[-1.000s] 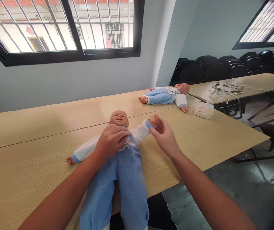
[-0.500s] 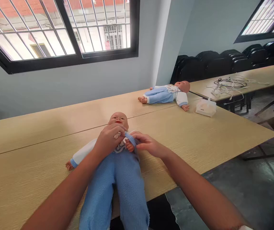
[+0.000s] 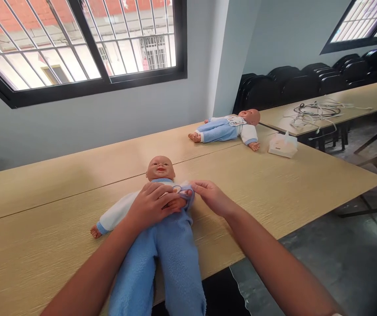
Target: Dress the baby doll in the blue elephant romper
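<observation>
A baby doll (image 3: 160, 167) lies on its back on the table, dressed in blue fleece trousers (image 3: 175, 250) and a white top with blue trim. My left hand (image 3: 150, 205) is across the doll's chest, fingers closed around the doll's hand (image 3: 177, 202). At the doll's other side, my right hand (image 3: 212, 197) pinches the blue-edged sleeve cuff (image 3: 190, 192) beside that small hand. The doll's other arm (image 3: 117, 210) stretches out to the left, its sleeve reaching the wrist. My left hand hides much of the print on the chest.
A second, similarly dressed doll (image 3: 223, 128) lies farther back on the wooden table (image 3: 257, 188). Near it is a white tissue box (image 3: 283, 145). Tangled cables (image 3: 320, 113) lie on another table at the right, before stacked black chairs (image 3: 290, 85). A barred window (image 3: 125, 39) is ahead.
My left hand has moved down from below the doll's chin onto its small hand, uncovering the blue collar. My right hand has drawn the cuff slightly to the right.
</observation>
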Demonstrator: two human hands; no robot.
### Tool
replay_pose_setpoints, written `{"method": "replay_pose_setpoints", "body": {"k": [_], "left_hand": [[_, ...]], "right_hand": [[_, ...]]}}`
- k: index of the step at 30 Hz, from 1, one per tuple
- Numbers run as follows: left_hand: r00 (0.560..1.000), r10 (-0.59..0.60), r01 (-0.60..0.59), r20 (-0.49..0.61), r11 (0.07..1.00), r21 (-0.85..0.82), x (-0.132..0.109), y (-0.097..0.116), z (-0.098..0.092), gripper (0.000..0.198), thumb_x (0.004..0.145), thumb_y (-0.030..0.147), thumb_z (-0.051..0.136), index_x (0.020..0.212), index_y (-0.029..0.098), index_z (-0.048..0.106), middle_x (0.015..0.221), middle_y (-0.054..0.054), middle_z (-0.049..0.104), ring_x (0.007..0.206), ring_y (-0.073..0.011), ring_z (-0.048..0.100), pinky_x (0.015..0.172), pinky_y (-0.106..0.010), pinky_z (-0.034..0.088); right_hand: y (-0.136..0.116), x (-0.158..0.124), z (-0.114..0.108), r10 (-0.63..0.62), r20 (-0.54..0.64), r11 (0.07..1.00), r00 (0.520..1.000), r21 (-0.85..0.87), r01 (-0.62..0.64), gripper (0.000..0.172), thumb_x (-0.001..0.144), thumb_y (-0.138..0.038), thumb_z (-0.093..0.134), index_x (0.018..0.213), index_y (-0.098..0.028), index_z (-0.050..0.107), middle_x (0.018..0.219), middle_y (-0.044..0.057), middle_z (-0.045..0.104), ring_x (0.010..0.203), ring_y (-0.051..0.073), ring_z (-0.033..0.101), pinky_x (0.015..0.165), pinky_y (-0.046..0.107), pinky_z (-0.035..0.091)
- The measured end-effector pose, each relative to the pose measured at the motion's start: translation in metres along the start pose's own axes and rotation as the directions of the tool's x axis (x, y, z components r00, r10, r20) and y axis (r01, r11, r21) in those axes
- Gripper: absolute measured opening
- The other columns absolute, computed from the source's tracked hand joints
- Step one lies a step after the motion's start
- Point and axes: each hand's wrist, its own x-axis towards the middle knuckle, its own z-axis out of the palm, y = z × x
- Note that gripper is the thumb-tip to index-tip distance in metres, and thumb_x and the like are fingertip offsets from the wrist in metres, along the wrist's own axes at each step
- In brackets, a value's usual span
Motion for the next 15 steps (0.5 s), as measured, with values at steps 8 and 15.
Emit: {"method": "replay_pose_setpoints", "body": {"k": [8,15], "left_hand": [[0.995,0.04,-0.024,0.086,0.985,-0.171,0.0,0.002,-0.007,0.023,0.102,0.024,0.063,0.125,0.026,0.065,0.128,-0.005,0.076,0.118,-0.022,0.068,0.1,-0.039,0.053],[0.953,0.235,-0.182,0.192,0.949,-0.258,0.023,0.018,-0.025,0.021,0.102,0.009,0.055,0.114,0.022,0.066,0.127,-0.007,0.075,0.116,-0.0192,0.07,0.095,-0.032,0.059]], "right_hand": [[0.006,0.01,-0.012,0.089,-0.059,0.996,0.994,0.016,-0.088,0.042,0.087,-0.058,0.073,0.079,-0.017,0.07,0.078,0.001,0.064,0.072,0.015,0.05,0.068,0.028,0.039],[0.008,0.054,-0.017,0.177,0.04,0.983,0.983,0.052,-0.179,0.035,0.085,-0.049,0.075,0.08,-0.015,0.071,0.073,0.0,0.064,0.064,0.013,0.047,0.061,0.026,0.035]]}}
